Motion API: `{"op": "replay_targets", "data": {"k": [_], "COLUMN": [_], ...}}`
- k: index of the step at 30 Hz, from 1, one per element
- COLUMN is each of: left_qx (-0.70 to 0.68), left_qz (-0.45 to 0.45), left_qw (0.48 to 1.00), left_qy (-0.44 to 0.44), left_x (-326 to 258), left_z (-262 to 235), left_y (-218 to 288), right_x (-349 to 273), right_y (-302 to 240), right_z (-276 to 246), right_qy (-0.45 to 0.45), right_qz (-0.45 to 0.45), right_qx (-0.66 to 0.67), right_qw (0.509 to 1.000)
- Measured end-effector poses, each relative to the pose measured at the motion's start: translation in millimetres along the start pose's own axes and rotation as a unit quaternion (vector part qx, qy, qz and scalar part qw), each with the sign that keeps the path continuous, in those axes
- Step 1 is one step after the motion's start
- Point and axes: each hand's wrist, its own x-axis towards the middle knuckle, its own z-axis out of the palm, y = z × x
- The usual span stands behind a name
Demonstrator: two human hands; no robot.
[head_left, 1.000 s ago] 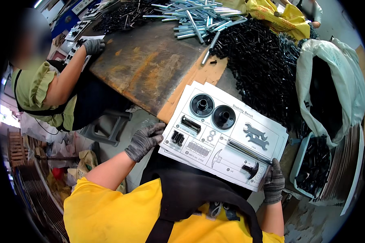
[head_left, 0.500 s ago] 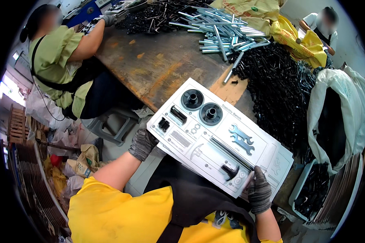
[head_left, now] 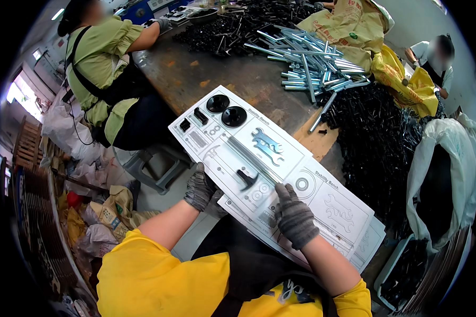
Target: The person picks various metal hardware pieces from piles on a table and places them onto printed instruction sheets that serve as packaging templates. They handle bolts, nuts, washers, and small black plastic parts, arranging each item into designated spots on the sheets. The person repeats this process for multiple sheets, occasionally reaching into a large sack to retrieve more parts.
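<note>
A white printed packaging card [head_left: 217, 119] tilts over my lap at the table's near edge. On it lie two black discs [head_left: 234, 115], small black parts [head_left: 200, 116], flat silver wrenches [head_left: 267, 146], a metal tube [head_left: 252, 158] and a black T-shaped piece [head_left: 246, 178]. My left hand [head_left: 200, 189], in a grey glove, is closed at the card's lower left edge. Closed at its right end is my gloved right hand [head_left: 295, 217], fingertips beside the tube's end. Another printed card [head_left: 349, 198] shows underneath; its wrenches appear only as drawings.
Loose metal tubes [head_left: 309, 63] lie heaped on the brown table [head_left: 217, 74], beside a large pile of small black parts [head_left: 373, 132]. At the right stand an open white sack [head_left: 415, 174] and a bin [head_left: 402, 274]. A co-worker [head_left: 103, 58] sits at the left, another [head_left: 433, 63] far right.
The top card has shifted left across the stack, baring more of the printed card beneath. My right hand has moved left with its end. The whole view has shifted slightly.
</note>
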Motion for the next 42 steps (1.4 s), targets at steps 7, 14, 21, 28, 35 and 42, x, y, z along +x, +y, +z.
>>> {"op": "replay_targets", "data": {"k": [7, 14, 21, 28, 35, 42], "left_qx": [0.013, -0.084, -0.017, 0.314, 0.841, 0.854], "left_qz": [0.144, 0.199, 0.229, 0.377, 0.197, 0.165], "left_qw": [0.978, 0.956, 0.947, 0.858, 0.482, 0.443], "left_qy": [0.150, 0.197, 0.224, 0.154, -0.146, -0.219], "left_x": [38.7, 74.5, 120.2, 20.0, 9.7, -3.4], "left_z": [-11.8, -6.5, -81.8, 51.0, 127.9, 179.4], "left_y": [8.3, 38.3, 64.0, 60.3, 0.8, -43.8], "right_x": [74.7, 63.5, -35.2, -180.7, -241.4, -232.3], "right_y": [-14.4, -25.9, 23.8, 84.5, 97.7, 105.5], "right_z": [23.8, -3.2, -50.3, -68.9, -59.0, -64.9], "right_qy": [-0.019, -0.083, 0.009, 0.247, 0.195, 0.074], "right_qz": [-0.005, 0.008, 0.031, 0.300, 0.493, 0.492], "right_qx": [0.042, 0.093, 0.166, 0.105, -0.003, -0.079], "right_qw": [0.999, 0.992, 0.986, 0.916, 0.848, 0.864]}}
